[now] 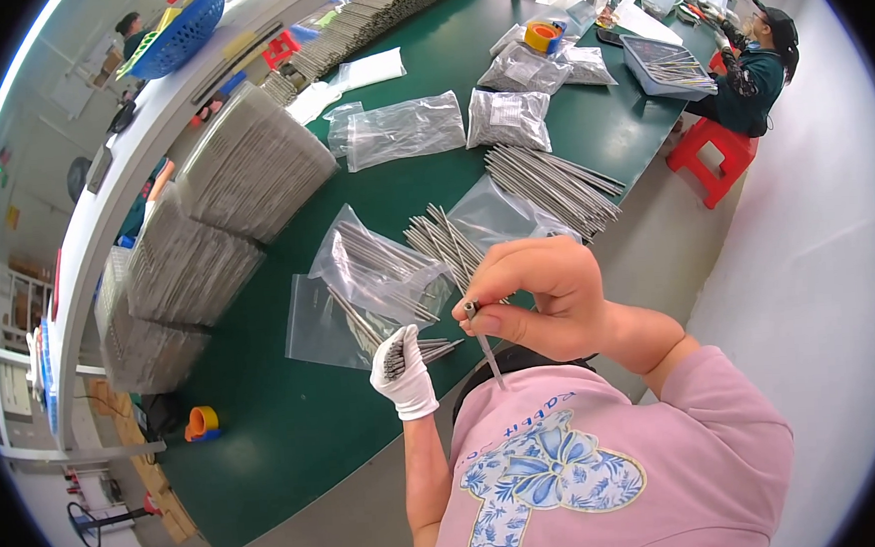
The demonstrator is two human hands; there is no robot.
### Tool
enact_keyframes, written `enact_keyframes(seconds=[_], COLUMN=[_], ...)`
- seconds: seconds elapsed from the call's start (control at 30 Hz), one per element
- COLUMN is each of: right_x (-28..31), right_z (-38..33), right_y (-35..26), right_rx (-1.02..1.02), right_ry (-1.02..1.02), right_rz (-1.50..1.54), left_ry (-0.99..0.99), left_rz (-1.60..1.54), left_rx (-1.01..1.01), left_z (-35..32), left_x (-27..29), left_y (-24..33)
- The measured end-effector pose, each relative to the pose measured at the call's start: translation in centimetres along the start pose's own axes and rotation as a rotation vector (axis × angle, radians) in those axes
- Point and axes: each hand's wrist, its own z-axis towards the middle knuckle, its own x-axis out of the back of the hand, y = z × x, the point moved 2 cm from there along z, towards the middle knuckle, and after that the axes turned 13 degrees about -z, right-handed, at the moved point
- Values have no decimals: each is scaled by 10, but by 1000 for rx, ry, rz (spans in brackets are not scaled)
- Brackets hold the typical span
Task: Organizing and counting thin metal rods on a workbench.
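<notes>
Two hands hold slim metal rods: the bare right hand (551,299) pinches a single rod (488,352) between thumb and fingers, before the pink shirt (671,480); the white-gloved left hand (407,388) has its fingers curled around a bundle (395,361) near a clear bag (311,326) on the green surface (269,464). A slackened left grip could spill the bundle; a slip of that narrow pinch could drop the single rod.

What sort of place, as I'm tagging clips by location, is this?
Probably a factory workshop: a long green bench holds piled metal rods and clear bags, and another person sits farther along it.
</notes>
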Motion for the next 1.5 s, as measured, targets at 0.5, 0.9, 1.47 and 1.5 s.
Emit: enact_keyframes(seconds=[0.5, 0.9, 1.47, 1.5], right_x=[0, -24, -56, -69], right_z=[-2, -1, -112, -100], right_y=[-2, 144, 193, 175], right_rx=[-6, 401, 314, 102], right_ry=[15, -263, -356, -155], right_rz=[-7, -726, -827, -663], left_ry=[0, -2, -89, -86], left_rz=[-5, -36, -13, -6], left_rx=[15, 15, 78, 91], left_z=[-1, 3, 2, 1], left_x=[1, -5, 3, 0], left_y=[-3, -5, -5, -1])
